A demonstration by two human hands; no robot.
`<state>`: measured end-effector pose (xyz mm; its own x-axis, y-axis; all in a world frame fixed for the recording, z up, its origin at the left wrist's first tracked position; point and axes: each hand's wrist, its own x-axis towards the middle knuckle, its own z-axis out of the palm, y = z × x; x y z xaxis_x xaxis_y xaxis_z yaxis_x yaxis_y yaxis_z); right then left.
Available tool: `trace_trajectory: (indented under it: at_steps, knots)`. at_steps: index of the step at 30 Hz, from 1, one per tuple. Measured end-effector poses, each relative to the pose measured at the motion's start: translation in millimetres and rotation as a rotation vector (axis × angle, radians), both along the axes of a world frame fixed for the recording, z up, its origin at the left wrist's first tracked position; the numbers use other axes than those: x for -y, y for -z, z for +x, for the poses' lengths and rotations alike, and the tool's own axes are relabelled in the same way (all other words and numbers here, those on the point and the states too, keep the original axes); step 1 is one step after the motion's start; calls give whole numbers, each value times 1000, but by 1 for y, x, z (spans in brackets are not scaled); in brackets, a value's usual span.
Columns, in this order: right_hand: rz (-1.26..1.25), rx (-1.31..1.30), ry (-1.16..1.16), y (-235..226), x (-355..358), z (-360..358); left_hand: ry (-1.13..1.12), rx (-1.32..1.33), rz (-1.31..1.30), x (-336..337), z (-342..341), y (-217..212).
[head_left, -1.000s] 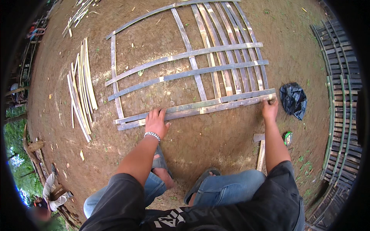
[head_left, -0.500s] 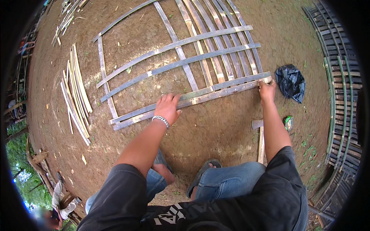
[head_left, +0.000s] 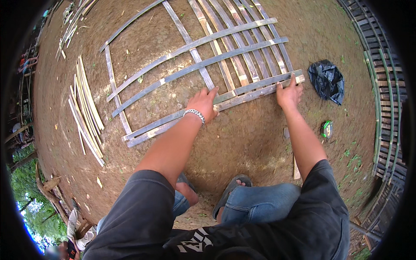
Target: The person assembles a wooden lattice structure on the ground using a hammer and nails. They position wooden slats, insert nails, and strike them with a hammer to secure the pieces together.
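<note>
A lattice of flat bamboo slats lies on the ground before me, with two long bamboo slats (head_left: 167, 121) side by side along its near edge. My left hand (head_left: 203, 105), with a chain bracelet at the wrist, is closed over this pair near its middle, fingers reaching the far side. Close to the pair's right end, my right hand (head_left: 289, 94) grips the slats with finger and thumb; part of its hold is hidden. Long curved crosswise slats (head_left: 199, 66) lie over several lengthwise slats (head_left: 234, 47) farther out.
Thin bamboo strips (head_left: 86, 110) lie in a bundle on the left, more strips (head_left: 73, 28) beyond. A black plastic bag (head_left: 326, 81), a green tape measure (head_left: 326, 128) and a partly hidden wooden-handled tool (head_left: 296, 169) are at right. A bamboo fence (head_left: 385, 95) borders the right; a person (head_left: 78, 232) sits lower left.
My left hand has slid right along the near slats. My right hand has shifted slightly left, away from their end. The view has moved a little, and my right forearm covers more of the tool.
</note>
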<state>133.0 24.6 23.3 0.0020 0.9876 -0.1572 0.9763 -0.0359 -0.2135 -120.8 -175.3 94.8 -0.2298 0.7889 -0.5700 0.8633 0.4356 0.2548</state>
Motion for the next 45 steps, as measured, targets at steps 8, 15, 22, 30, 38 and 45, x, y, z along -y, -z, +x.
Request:
trace_trajectory:
  at_steps: [8, 15, 22, 30, 38, 45]
  knots:
    - [-139, -280, -659, -33, 9, -75, 15, -20, -42, -7, 3, 2]
    - [-343, 12, -808, -53, 36, -152, 30, -22, 10, -1, 0, 11]
    - [-348, 81, -770, -30, 36, -160, 46, -6, 16, 3, 1, 14]
    - [-352, 42, -765, -49, 45, -155, 59, -7, 24, 5, -1, 13]
    - [-316, -11, -780, -38, 41, -150, 70, -10, 23, 5, 0, 13]
    - [-324, -21, -768, -35, 40, -151, 68, -17, 40, 7, 1, 14]
